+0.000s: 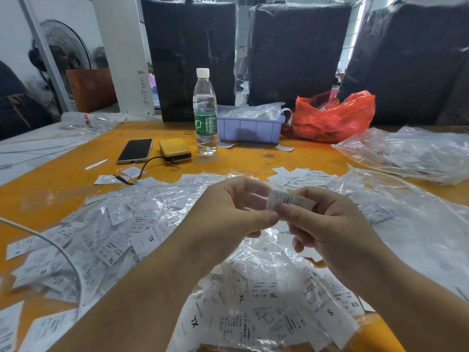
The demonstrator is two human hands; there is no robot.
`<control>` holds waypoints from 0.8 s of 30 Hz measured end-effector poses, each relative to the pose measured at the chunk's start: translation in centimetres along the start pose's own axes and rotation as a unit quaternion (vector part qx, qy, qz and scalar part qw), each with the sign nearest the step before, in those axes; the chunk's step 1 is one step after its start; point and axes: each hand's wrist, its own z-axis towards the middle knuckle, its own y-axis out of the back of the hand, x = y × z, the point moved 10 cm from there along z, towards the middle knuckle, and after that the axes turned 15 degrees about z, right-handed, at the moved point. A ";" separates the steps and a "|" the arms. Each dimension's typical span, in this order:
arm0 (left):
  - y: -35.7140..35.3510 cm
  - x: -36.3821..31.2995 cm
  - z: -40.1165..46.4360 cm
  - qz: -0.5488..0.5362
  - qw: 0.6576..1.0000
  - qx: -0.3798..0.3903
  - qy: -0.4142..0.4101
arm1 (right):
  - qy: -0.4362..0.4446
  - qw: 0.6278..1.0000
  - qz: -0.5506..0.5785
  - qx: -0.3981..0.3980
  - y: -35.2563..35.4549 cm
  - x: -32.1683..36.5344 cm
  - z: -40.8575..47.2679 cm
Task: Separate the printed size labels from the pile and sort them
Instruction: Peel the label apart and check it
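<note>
While my left hand [236, 207] and right hand [327, 219] pinch one white, black-printed label [289, 200], its size looks blurred, above the pile [121, 235].

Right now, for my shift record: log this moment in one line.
step: separating | hands: left hand and right hand both pinch one label | pile: unsorted on table

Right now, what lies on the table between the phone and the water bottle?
In the head view, a yellow power bank lies between the phone and the water bottle.
</note>
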 end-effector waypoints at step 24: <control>0.9 -0.5 0.0 -0.032 0.997 -0.058 -0.042 | 0.014 0.996 0.086 0.015 -0.3 0.6 -0.3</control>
